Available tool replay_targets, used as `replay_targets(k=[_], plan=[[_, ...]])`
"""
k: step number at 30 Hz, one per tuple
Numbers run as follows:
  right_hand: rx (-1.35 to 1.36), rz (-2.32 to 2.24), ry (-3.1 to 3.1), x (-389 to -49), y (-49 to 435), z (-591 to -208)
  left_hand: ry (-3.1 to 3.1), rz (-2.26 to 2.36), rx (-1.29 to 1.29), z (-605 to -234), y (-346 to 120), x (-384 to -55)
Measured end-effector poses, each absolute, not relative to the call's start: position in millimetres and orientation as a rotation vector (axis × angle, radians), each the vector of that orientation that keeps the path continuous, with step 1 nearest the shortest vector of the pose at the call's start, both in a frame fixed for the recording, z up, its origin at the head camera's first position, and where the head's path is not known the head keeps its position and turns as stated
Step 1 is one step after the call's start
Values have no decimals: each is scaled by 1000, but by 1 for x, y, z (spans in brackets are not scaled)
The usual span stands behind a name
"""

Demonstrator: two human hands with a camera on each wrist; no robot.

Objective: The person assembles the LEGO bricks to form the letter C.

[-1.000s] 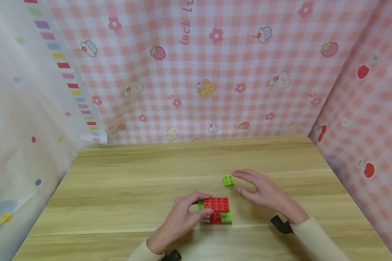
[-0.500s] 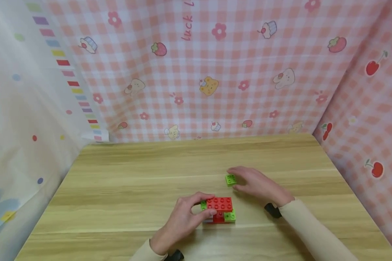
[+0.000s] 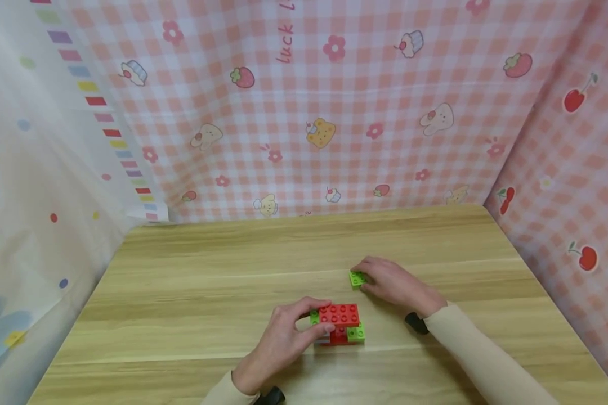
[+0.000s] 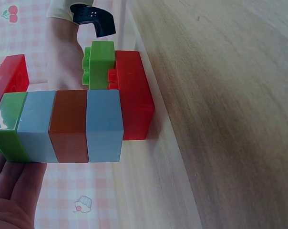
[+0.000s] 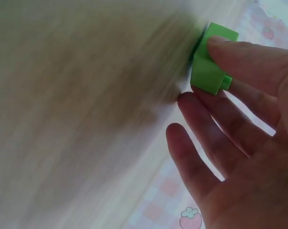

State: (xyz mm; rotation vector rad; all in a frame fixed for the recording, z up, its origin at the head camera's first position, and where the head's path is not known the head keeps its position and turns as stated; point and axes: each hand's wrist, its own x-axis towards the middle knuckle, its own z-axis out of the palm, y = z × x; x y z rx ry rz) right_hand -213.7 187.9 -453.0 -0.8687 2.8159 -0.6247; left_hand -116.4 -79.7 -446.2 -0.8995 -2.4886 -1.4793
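Note:
My left hand [image 3: 284,337] grips a toy brick structure, thumb and fingers at the left end of its red top brick [image 3: 342,316]. In the left wrist view, a column of a green brick [image 4: 10,129], a blue brick [image 4: 36,126], a brown brick [image 4: 68,126] and another blue brick [image 4: 104,126] rises from a red base brick [image 4: 135,95]. A second green brick [image 4: 102,62] sits on the base's other end. My right hand [image 3: 397,286] pinches a separate small green brick [image 5: 208,67] between thumb and fingers, at the table surface behind the structure.
The wooden table [image 3: 208,281] extends around both hands. A pink checked cloth [image 3: 294,112] hangs behind it, another [image 3: 577,185] on the right, and a white dotted curtain [image 3: 30,169] on the left. Dark wrist devices [image 3: 416,323] are strapped to the wrists.
My right hand has come in from the right, and its thumb and fingers have closed on the small green brick. The left hand keeps its grip on the structure, nearly still.

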Motion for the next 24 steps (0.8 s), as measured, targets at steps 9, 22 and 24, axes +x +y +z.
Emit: replay_targets(k=[9,22,24], plan=[[-880,-673,2835,-202,191,-444,-2474,-1478,-899,-446,-80,-117],[-917,-776,2875,-182,197,-435,-2478,-1434,-941,-445,-81,-118],[-932,-787,2889,-179,198,-434,-2475,-1426,-943,-445,-81,-118]])
